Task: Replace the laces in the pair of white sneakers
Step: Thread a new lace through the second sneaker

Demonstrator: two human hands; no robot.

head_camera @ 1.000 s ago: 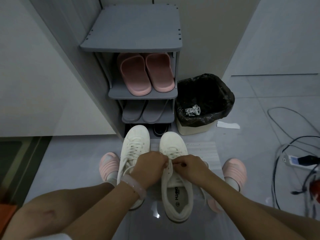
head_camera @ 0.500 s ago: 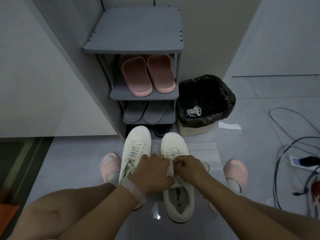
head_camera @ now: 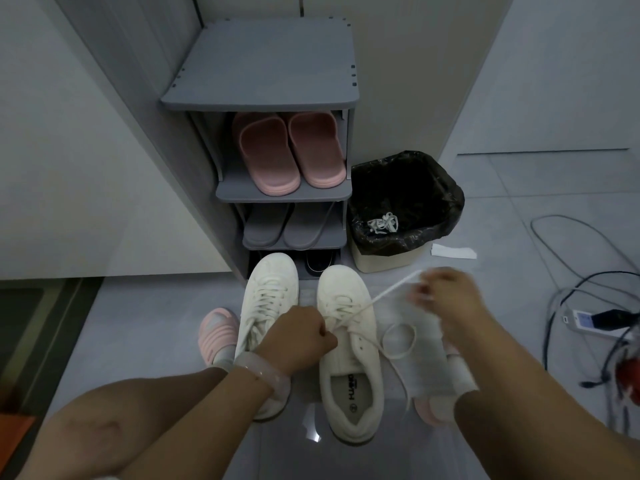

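Note:
Two white sneakers stand side by side on the floor, toes pointing away. The left sneaker (head_camera: 268, 299) is laced up. The right sneaker (head_camera: 348, 358) has a white lace (head_camera: 388, 291) running out of its eyelets. My left hand (head_camera: 299, 336) is curled over the gap between the shoes and pinches the lace at the right sneaker's eyelets. My right hand (head_camera: 446, 299), blurred, is raised to the right of that shoe and holds the lace's end, which stretches taut from the shoe. A slack loop of lace (head_camera: 398, 341) lies beside the shoe.
A grey shoe rack (head_camera: 270, 81) with pink slippers (head_camera: 287, 154) and grey slippers stands ahead. A bin with a black liner (head_camera: 405, 209) to its right holds old white laces (head_camera: 382, 223). Cables and a power strip (head_camera: 588, 320) lie at right. My pink-slippered feet flank the sneakers.
Both hands were together over the right sneaker's laces. My right hand has now swung out to the right and up, drawing a lace end taut; the left hand stays at the eyelets.

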